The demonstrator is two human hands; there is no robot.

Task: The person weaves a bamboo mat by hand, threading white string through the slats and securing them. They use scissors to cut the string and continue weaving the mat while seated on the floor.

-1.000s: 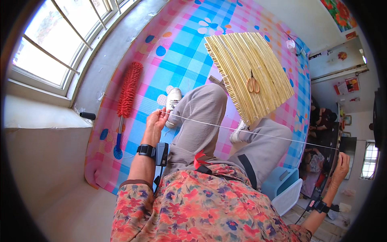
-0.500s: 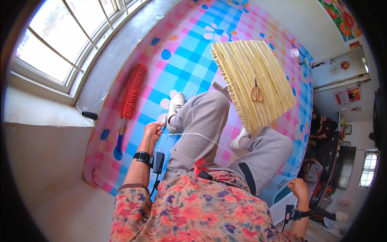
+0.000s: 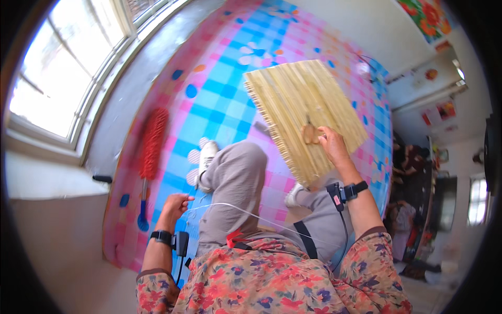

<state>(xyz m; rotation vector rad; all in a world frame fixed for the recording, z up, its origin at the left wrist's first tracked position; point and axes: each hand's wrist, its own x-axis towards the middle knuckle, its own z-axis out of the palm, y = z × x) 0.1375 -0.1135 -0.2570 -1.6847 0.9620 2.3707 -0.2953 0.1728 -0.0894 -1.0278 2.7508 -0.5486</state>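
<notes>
My left hand (image 3: pixel 176 205) is closed in a pinch on a white string (image 3: pixel 230 205), left of my bent knee. The string runs slack across my lap to the right and fades out of sight near my right thigh. A panel of pale yellow, straw-like strips (image 3: pixel 282 94) lies in front of me, knotted along its left edge. On it rest scissors (image 3: pixel 308 134) with tan loop handles. At the right handle loop, my right hand (image 3: pixel 333 145) has its thumb and fingertips closed on it; motion blur softens the contact.
A red fluffy duster (image 3: pixel 154 144) with a blue handle lies at the left on the checked sheet (image 3: pixel 206 112). Beside it run a ledge and a barred window (image 3: pixel 63 68). A greyish bar (image 3: pixel 261 126) pokes out by the panel. Other people sit far right.
My right hand has come from the lower right, where it was a fist by the string's far end, up to the scissors. The string hangs slacker. My view has shifted.
</notes>
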